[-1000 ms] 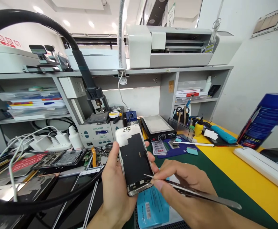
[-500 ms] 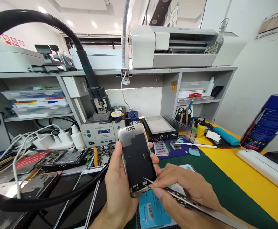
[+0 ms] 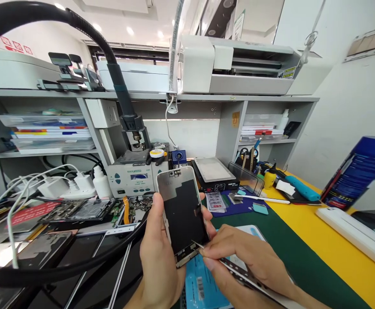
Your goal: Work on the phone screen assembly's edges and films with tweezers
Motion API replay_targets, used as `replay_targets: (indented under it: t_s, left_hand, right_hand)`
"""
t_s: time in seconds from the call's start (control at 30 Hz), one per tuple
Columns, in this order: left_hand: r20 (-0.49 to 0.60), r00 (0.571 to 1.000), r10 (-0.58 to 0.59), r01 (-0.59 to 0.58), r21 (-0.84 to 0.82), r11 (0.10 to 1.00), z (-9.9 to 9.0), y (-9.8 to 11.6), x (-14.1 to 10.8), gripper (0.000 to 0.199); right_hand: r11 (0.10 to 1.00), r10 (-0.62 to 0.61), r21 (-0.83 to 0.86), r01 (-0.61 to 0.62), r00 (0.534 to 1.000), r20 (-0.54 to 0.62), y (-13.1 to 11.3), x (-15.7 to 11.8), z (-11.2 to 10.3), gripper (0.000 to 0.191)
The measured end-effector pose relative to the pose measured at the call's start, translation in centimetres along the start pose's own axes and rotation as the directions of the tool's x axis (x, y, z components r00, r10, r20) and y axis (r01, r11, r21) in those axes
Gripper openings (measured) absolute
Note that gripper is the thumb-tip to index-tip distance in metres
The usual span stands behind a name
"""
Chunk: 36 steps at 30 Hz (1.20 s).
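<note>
On the left of the shelf unit (image 3: 203, 97), clear plastic boxes (image 3: 58, 145) stand in a stack with flat, colour-edged pieces whose contents are too small to tell; the right compartment has another clear box (image 3: 261, 119) and a white bottle (image 3: 283, 120). Below it, on the desk (image 3: 287, 236), a dark holder (image 3: 248, 166) keeps scissors (image 3: 244, 152) and a blue-topped tool upright among others. A second white bottle (image 3: 102, 183) stands beside the rework station (image 3: 132, 182). The phone display panel (image 3: 182, 214) is above the desk, back towards the camera and tilted, gripped by its edges in the left hand (image 3: 161, 257). The right hand (image 3: 252, 262) pinches tweezers (image 3: 239, 270), their tips at the panel's lower end, by a small bright metal piece. Compared with a second ago, the panel remains in the same grip, but the tweezers slope more steeply, their back end now running out of view, and more of the pale packet (image 3: 253, 231) shows behind the right hand.
</note>
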<state>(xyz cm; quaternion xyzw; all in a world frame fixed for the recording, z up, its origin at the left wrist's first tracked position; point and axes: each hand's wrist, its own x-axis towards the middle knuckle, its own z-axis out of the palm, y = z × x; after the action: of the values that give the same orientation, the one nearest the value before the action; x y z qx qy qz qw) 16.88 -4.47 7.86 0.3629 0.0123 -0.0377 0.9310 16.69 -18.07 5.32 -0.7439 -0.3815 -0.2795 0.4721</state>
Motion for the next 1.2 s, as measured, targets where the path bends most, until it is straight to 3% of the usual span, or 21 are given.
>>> replay_targets:
  t_s: [0.1, 0.2, 0.33, 0.43, 0.53, 0.77, 1.2]
  left_hand:
    - [-0.027, 1.000, 0.011, -0.011, 0.007, 1.000, 0.0, -0.1, -0.1, 0.059]
    - [-0.044, 0.999, 0.014, -0.013, 0.028, 1.000, -0.1, -0.2, 0.0, 0.057]
    - [-0.053, 0.998, 0.034, -0.031, 0.060, 0.998, -0.2, -0.1, 0.4, 0.055]
    - [-0.041, 0.999, 0.011, -0.009, 0.055, 0.998, -0.1, 0.2, 0.5, 0.051]
    - [-0.024, 1.000, -0.005, 0.006, 0.040, 0.999, 0.1, 0.4, 0.5, 0.047]
    - [-0.021, 0.999, -0.029, 0.029, 0.019, 0.999, -0.2, 0.2, 0.4, 0.054]
    - [-0.015, 1.000, -0.010, 0.010, 0.005, 1.000, 0.0, 0.0, 0.2, 0.060]
  right_hand:
    - [0.997, -0.077, 0.002, 0.078, 0.995, -0.064, 0.8, -0.4, 0.7, 0.023]
    - [0.999, -0.051, -0.006, 0.051, 0.999, -0.019, 0.9, -0.5, 0.6, 0.022]
    - [0.996, 0.085, 0.016, -0.086, 0.995, 0.055, 0.0, -0.1, -0.5, 0.015]
    - [0.970, 0.240, 0.024, -0.243, 0.967, 0.086, -0.7, 0.2, -1.3, 0.010]
    - [0.953, 0.299, 0.027, -0.303, 0.949, 0.097, -0.9, 0.2, -1.4, 0.008]
    - [0.991, 0.124, 0.052, -0.123, 0.992, -0.020, -0.8, 0.2, -0.5, 0.015]
    - [0.999, 0.043, -0.026, -0.044, 0.999, -0.020, -0.7, 0.3, -0.4, 0.019]
